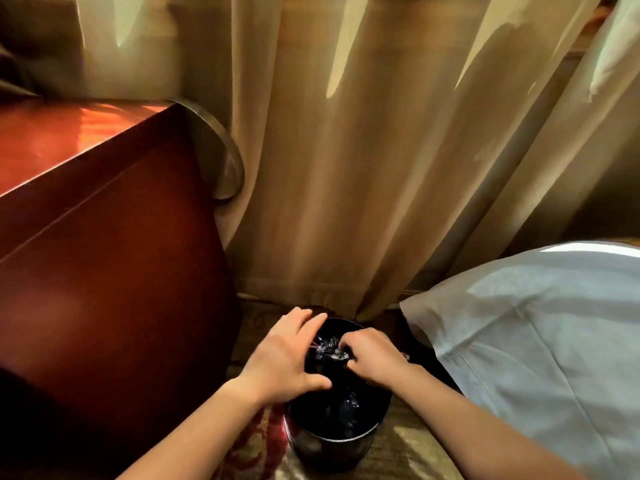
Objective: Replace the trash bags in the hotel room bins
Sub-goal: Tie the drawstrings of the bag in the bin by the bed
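Bin: our small round black bin point(332, 441) stands on the patterned carpet point(391, 455), between the red-brown wooden cabinet point(114, 271) and the white pillow point(540, 341), just in front of the beige curtain point(363, 168).
Bag: a black glossy trash bag point(337, 386) lines the bin, its top gathered into a crinkled bunch near the far rim.
Left hand: our left hand point(282, 358) lies spread over the near-left rim, fingers apart and touching the plastic, not clenched.
Right hand: our right hand point(372, 358) is curled, fingertips pinched closed on the bunched film.
Handling: we judge the bag thin, soft, light and slippery; it will crumple and may tear if we pull on one spot.
Where to hold: we should grip the gathered neck, several layers together, and steady the bin's rim with the other hand.
Contents: we cannot tell what lies inside; too dark.
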Demonstrator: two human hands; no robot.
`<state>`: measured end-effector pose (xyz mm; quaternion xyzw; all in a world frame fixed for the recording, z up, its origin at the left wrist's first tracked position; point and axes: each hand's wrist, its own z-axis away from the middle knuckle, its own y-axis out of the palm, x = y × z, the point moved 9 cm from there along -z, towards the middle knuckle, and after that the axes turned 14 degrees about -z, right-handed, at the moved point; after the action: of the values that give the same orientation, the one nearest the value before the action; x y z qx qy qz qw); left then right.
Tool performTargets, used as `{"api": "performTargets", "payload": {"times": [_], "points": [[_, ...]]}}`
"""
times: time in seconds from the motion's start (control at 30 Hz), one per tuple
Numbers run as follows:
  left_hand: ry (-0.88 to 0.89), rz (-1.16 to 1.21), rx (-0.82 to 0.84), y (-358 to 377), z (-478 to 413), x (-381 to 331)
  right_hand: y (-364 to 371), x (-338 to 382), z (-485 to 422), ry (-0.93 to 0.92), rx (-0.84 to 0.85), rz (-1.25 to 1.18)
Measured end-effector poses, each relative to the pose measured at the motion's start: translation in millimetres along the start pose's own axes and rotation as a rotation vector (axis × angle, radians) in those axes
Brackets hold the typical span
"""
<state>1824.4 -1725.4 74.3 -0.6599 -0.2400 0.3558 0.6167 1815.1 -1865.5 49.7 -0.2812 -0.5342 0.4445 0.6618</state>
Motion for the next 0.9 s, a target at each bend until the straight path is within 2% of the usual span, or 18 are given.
{"api": "performTargets", "payload": {"times": [0.07, 0.13, 0.27, 0.5, 0.73, 0.9], "points": [[0.066, -0.046, 0.151, 20, -12, -18, -1, -2, 5, 0.010, -0.006, -0.039], [0.071, -0.153, 0.234, 35, -22, -21, -6, -2, 9, 0.008, -0.008, -0.042], [0.074, -0.374, 0.186, 35, -32, -22, -18, 1, 16, 0.015, 0.003, -0.003], [0.068, -0.365, 0.178, -2, -40, -19, -41, 23, 18, -0.025, -0.003, 0.120], [0.063, -0.281, 0.024, -97, -39, -27, -118, 55, 32, -0.055, -0.058, 0.069], [0.035, -0.283, 0.028, -204, -37, -49, -215, 107, 61, -0.089, -0.094, 0.088]]}}
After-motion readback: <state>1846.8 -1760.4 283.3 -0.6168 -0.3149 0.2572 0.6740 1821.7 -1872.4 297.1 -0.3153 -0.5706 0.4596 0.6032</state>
